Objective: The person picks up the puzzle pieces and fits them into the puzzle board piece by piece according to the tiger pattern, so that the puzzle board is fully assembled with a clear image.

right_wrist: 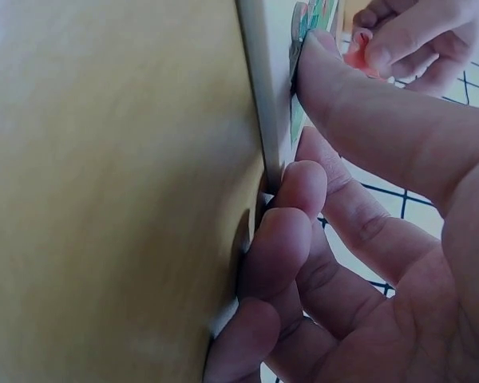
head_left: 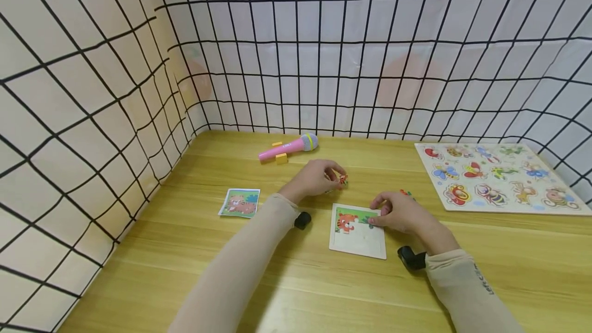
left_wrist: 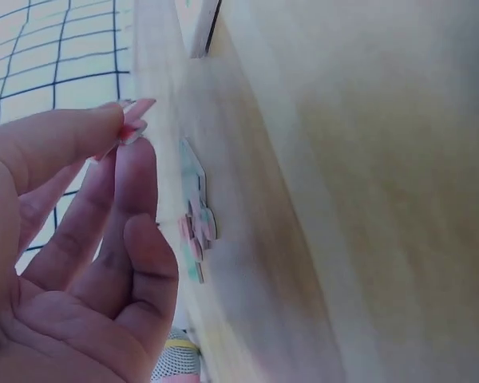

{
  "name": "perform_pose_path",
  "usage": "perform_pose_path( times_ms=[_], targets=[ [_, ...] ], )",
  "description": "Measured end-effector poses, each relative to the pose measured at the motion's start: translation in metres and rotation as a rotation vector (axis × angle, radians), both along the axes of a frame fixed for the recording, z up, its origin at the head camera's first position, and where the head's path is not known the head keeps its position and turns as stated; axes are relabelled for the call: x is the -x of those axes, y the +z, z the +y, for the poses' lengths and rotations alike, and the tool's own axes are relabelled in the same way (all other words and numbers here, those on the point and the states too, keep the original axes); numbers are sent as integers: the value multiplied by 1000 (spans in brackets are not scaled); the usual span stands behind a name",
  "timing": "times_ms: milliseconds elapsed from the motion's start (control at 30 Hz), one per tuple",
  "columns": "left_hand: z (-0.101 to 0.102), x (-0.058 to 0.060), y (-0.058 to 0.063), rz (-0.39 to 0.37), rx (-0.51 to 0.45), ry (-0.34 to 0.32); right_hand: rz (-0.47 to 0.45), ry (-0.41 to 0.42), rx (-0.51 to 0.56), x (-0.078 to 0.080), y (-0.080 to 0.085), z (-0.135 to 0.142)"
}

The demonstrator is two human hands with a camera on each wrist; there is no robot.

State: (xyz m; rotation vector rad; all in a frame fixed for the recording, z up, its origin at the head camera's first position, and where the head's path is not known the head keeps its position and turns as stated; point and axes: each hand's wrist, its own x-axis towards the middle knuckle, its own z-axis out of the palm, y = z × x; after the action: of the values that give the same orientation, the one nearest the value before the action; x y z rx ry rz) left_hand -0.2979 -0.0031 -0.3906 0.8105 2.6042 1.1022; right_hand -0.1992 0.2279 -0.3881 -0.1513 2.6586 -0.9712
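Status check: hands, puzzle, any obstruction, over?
Left hand pinches a puzzle piece; right hand grips edge of puzzle tray. Tray partly filled, lower part bare. Possible obstruction: right hand, overlapping tray's upper right.

Wood-grain tbl (head_left: 134,276) w/ pink mic (head_left: 284,149), orange blks (head_left: 281,159), tiger puzzle tray (head_left: 358,247), pic card (head_left: 239,203), loose pcs (left_wrist: 197,227), bug brd (head_left: 504,181).
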Motion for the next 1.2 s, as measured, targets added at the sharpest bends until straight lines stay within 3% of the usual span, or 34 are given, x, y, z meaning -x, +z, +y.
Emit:
perform_pose_path(
  times_ms=[333,500,633,833,1200],
  targets=[
    [-12,-20,7,-124,-123,-7,6,2,-9,0,-2,2],
    [-10,-31,9,-145,-131,-72,7,3,-4,1,-3,4],
    [-6,-42,7,-102,-87,-147,10,8,4,1,-3,4],
    [-2,-57,3,3,55,-259,11,11,2,0,-2,4],
    [-3,-63,-1,117,146,-314,16,15,-6,0,-1,2]
  ],
)
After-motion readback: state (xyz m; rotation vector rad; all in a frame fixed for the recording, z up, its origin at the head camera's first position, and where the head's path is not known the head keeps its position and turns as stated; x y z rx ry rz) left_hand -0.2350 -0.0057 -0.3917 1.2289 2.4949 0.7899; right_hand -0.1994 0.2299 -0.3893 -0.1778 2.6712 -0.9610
